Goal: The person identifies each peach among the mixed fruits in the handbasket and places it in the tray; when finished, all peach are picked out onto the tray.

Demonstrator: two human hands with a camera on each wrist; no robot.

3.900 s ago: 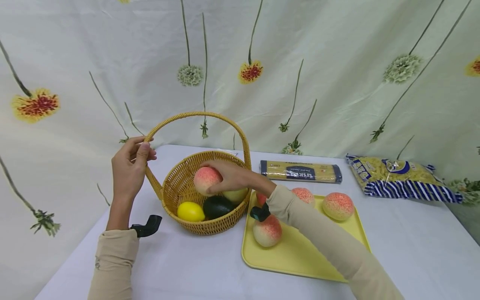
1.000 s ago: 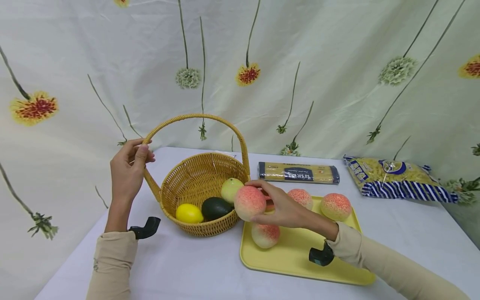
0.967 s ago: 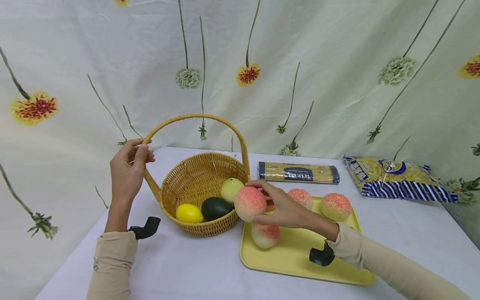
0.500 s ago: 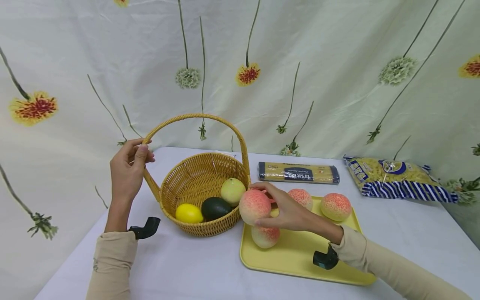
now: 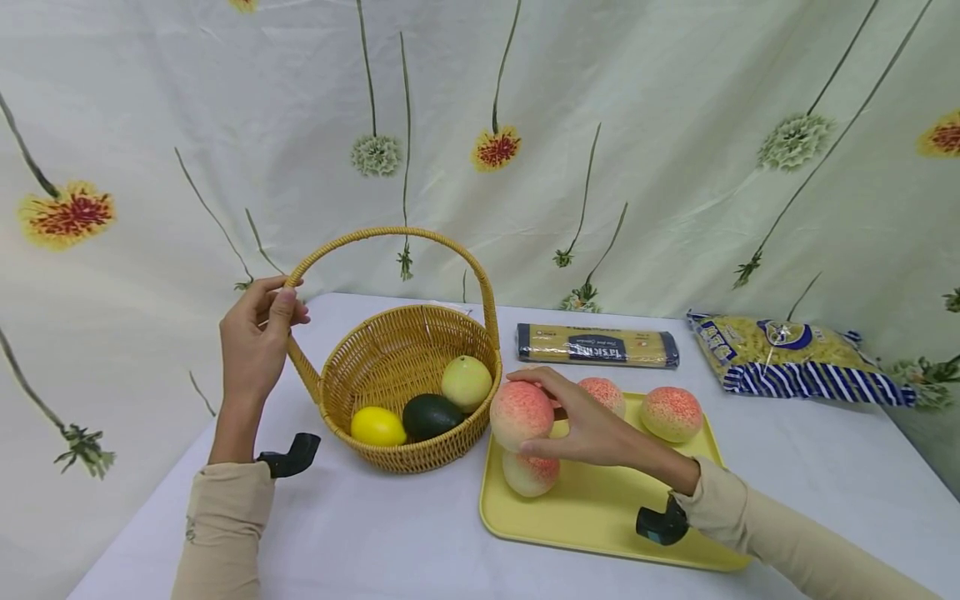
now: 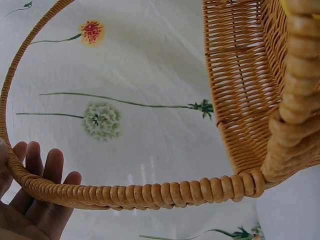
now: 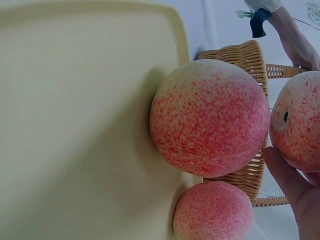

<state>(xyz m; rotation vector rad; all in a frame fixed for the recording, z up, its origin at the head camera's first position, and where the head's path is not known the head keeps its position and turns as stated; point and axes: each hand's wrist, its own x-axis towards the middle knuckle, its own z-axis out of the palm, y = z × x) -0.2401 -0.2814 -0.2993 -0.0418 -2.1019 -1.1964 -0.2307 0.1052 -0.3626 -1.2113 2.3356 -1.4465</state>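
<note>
My left hand (image 5: 258, 337) grips the left side of the arched handle (image 5: 405, 231) of a wicker basket (image 5: 390, 358). In the left wrist view its fingers curl round the wrapped handle (image 6: 150, 196). With fingertips and thumb, my right hand (image 5: 592, 429) holds a pink-and-cream peach (image 5: 520, 415) over the left edge of a yellow tray (image 5: 600, 521), just right of the basket. A lemon (image 5: 378, 427), a dark green avocado-like fruit (image 5: 432, 417) and a pale green round fruit (image 5: 467, 384) lie in the basket. Close below the held peach sits another peach (image 5: 531, 475) on the tray.
More peaches lie along the tray's back, one in the middle (image 5: 602, 395) and one at the right (image 5: 672, 413). Behind the tray is a spaghetti packet (image 5: 597, 345). A pasta bag (image 5: 798, 357) lies at the far right. A flowered cloth (image 5: 637, 167) hangs behind the table.
My right hand has carried the peach from above the basket's inside, right over its rim, to the tray's left edge. My left hand has kept its grip on the handle.
</note>
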